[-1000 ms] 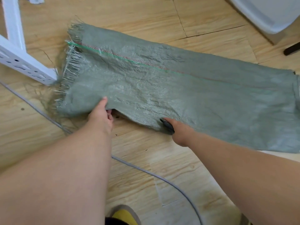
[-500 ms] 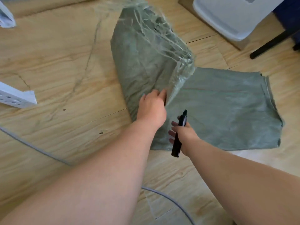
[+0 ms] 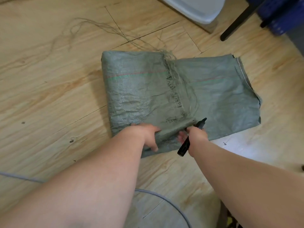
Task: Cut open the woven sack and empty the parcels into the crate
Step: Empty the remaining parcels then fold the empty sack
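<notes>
Plainly, the risks here lie in the cutter, the loose fibres and the fold
Sack: the woven sack (image 3: pixel 148 89) lies flat and empty-looking on the wooden floor (image 3: pixel 49 79), its frayed cut end folded over onto its other half
Left hand: the left hand (image 3: pixel 144 137) rests on the near edge of the folded part, fingers curled over the fabric and pinching it
Right hand: the right hand (image 3: pixel 195 135) grips a black cutter (image 3: pixel 191 137) in a closed fist (whether the blade is out cannot be told), tip pointing away over the sack
Cutter risk: the two hands are just beside each other, so a slip of the tool while smoothing the fabric could nick the left fingers or slit the sack again
Fray risk: loose threads (image 3: pixel 102 28) trail from the cut edge across the floor; tugging the sack could pull more weave loose, or they could snag on the cutter
Cable risk: a grey cable (image 3: pixel 164 199) runs across the floor under the forearms and could catch an arm or foot
Crate: a pale crate (image 3: pixel 197 9) shows at the top edge, well apart from the sack; no parcels are visible
</notes>
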A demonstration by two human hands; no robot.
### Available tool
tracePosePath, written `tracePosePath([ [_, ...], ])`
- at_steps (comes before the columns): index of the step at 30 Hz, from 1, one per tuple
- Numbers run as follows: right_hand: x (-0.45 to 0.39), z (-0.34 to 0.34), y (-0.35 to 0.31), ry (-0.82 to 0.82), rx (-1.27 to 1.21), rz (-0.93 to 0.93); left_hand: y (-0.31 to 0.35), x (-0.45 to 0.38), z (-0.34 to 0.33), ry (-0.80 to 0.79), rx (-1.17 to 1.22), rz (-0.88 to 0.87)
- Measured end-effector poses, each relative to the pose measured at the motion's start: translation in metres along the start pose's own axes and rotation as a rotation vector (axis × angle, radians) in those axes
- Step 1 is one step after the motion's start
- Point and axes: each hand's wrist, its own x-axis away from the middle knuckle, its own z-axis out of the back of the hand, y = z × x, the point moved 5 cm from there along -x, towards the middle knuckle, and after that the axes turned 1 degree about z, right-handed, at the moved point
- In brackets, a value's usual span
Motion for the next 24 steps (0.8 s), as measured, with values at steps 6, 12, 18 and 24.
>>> tracePosePath([
  [6,-0.002,-0.007,-0.002,0.051,0.226,0.088,-0.032,0.010,0.027,0.585,0.359,0.072],
  [12,0.003,0.005,-0.005,0.213,0.489,0.351,-0.060,0.015,0.016,0.599,-0.002,0.167],
  [18,-0.019,0.024,0.005,0.167,0.828,0.177,-0.056,0.006,0.012,0.485,-0.017,0.125],
  [24,0.022,-0.015,-0.028,0.105,0.915,0.666,-0.087,0.034,0.024,0.793,0.645,0.644],
])
